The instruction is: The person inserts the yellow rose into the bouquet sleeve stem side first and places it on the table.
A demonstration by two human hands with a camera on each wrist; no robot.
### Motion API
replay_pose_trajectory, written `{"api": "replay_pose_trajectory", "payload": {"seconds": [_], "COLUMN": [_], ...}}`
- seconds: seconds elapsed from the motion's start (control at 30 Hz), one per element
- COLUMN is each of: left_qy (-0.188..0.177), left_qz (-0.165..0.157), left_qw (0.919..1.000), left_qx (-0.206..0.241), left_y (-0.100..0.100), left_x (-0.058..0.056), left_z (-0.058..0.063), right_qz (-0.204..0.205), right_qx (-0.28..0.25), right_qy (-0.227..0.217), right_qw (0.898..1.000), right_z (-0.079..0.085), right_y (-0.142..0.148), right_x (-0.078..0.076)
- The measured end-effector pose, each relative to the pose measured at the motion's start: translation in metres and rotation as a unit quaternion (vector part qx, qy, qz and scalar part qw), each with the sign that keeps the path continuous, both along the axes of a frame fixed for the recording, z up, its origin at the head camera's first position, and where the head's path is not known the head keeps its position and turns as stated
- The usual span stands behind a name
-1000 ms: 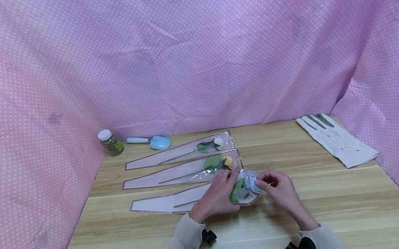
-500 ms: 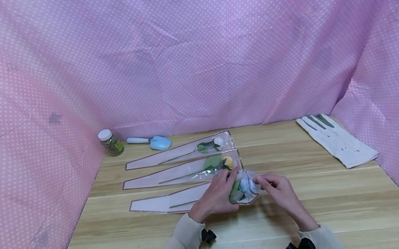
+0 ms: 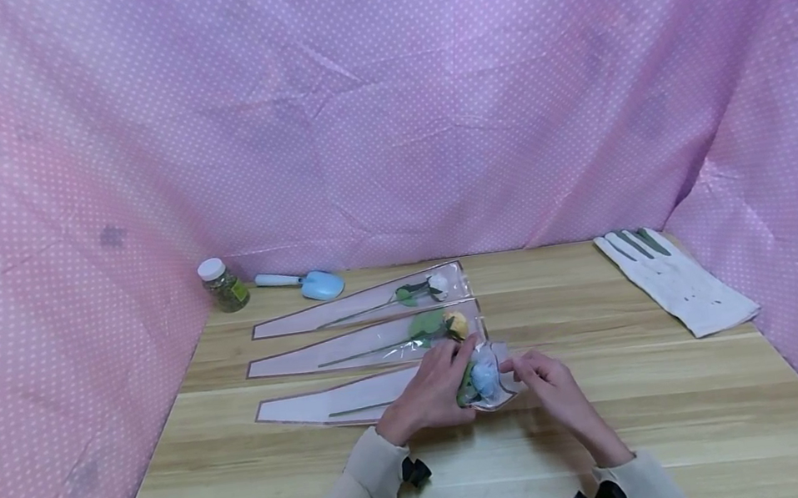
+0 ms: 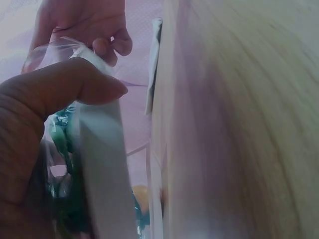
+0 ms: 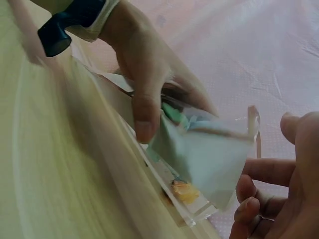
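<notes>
My left hand [image 3: 434,389] grips a clear and white flower sleeve [image 3: 299,407] around its wide end, raised off the table there. Inside lies a blue artificial rose [image 3: 486,378] with green leaves; its thin stem runs left along the sleeve. The left wrist view has the left thumb [image 4: 99,87] pressing the white backing [image 4: 102,149]. At the sleeve's opening is my right hand [image 3: 555,388], index finger extended to the edge. In the right wrist view the thumb of the right hand [image 5: 274,194] stands apart, other fingers loosely bent, the index tip partly hidden behind the sleeve.
Two more sleeved roses lie beyond, a yellow rose [image 3: 457,325] and a white rose [image 3: 437,286]. Behind are a lidded jar [image 3: 225,287] and a blue hand trowel [image 3: 320,285]. A white glove [image 3: 676,280] lies at right. Pink dotted cloth [image 3: 382,117] surrounds the table.
The blue rose has slid left, deeper into the sleeve, its stem now reaching further toward the narrow end. My right fingers have gone from pinching at the opening to an extended index finger.
</notes>
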State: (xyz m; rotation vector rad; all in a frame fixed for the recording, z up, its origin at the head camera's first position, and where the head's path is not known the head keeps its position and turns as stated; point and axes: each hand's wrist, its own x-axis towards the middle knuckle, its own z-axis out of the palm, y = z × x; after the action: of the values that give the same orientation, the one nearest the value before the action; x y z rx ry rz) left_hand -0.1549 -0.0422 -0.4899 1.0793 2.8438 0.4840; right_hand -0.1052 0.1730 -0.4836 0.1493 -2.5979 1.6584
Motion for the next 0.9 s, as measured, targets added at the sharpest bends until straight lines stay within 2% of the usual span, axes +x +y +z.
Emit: {"api": "replay_pose_trajectory", "payload": {"seconds": [0.23, 0.33, 0.6, 0.73, 0.9], "left_qy": [-0.018, -0.025, -0.013, -0.010, -0.010], "left_qz": [0.001, 0.003, 0.014, 0.015, 0.016], "left_qw": [0.9998, 0.9995, 0.9988, 0.9983, 0.9980], "left_qx": [-0.009, -0.017, -0.045, -0.056, -0.060], "left_y": [-0.007, -0.009, -0.012, -0.014, -0.016], "left_x": [-0.001, -0.003, -0.005, -0.005, -0.006], "left_z": [-0.006, -0.010, -0.012, -0.013, -0.014], "right_qz": [0.033, 0.034, 0.023, 0.013, 0.010], "right_qx": [0.003, 0.009, 0.016, 0.019, 0.027], "right_qy": [-0.036, -0.056, -0.094, -0.080, -0.041], "right_qw": [0.999, 0.998, 0.995, 0.996, 0.999], "right_z": [-0.008, -0.013, -0.020, -0.023, -0.027], "right_y": [-0.006, -0.008, -0.015, -0.018, -0.019], "right_x": [0.001, 0.001, -0.001, 0.000, 0.002]}}
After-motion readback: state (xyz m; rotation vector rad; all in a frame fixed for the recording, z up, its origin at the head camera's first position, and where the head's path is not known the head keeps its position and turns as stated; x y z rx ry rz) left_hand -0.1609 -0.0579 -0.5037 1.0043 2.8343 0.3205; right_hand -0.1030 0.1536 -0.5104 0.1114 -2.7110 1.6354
